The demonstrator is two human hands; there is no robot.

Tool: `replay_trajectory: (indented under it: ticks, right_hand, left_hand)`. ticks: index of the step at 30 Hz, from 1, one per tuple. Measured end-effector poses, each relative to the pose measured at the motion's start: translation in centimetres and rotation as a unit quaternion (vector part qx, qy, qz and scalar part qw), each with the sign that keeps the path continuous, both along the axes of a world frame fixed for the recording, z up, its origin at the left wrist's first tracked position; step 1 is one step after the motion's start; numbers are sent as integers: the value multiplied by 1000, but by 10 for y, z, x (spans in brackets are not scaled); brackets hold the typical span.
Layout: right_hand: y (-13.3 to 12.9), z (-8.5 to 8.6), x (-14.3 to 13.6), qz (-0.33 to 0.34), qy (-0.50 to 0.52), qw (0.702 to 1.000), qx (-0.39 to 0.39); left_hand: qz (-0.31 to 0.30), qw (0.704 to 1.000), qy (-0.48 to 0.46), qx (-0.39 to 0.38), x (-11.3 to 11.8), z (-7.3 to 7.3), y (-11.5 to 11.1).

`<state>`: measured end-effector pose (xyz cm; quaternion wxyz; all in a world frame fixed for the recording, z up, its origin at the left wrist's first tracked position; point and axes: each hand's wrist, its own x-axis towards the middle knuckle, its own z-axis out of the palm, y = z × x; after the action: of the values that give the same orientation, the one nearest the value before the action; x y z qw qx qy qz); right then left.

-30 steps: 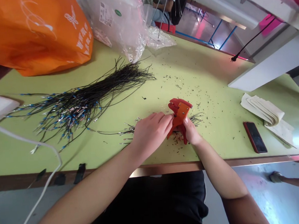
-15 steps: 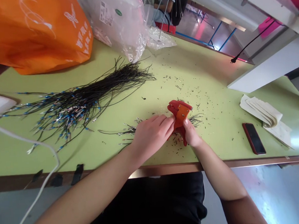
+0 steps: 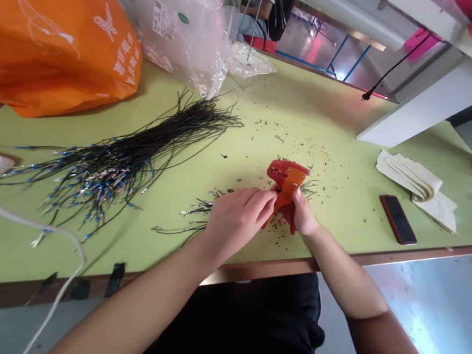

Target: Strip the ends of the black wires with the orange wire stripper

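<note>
My right hand (image 3: 304, 212) is wrapped round the handles of a red and orange wire stripper (image 3: 290, 179), its head tilted up to the left. At the tool's left side, my left hand (image 3: 242, 213) pinches a thin black wire (image 3: 279, 190); only a short dark bit shows at the fingertips. Beneath and beside the left hand lies a small bunch of black wires (image 3: 205, 205) with metal terminals at their left ends. Bare ends of wires (image 3: 310, 188) stick out to the right behind the stripper.
A large bundle of black wires (image 3: 156, 134) with blue and metal ends lies at left. Behind it stand an orange bag (image 3: 74, 59) and a clear plastic bag (image 3: 186, 40). Insulation scraps (image 3: 281, 136) dot the green table. A phone (image 3: 398, 219) and folded cloth (image 3: 414, 178) lie right.
The stripper has shifted slightly right and its jaw end looks changed in angle. My left fingertips stay close to it. The wire tails left of my hand now lie lower.
</note>
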<state>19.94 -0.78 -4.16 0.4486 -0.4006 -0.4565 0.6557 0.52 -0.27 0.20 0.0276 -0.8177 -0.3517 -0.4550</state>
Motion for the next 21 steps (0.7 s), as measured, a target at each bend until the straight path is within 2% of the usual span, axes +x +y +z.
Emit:
replay_trajectory:
  ticks: [9, 17, 21]
  right_hand:
    - [-3, 5, -3, 15, 1, 1000, 4]
    - [-5, 7, -7, -24, -46, 999, 12]
    - [-5, 9, -9, -16, -41, 999, 21]
  left_hand:
    - [-11, 999, 14, 34, -1, 3, 0]
    - [-15, 999, 31, 30, -1, 2, -4]
    - [-29, 999, 21, 26, -1, 1, -4]
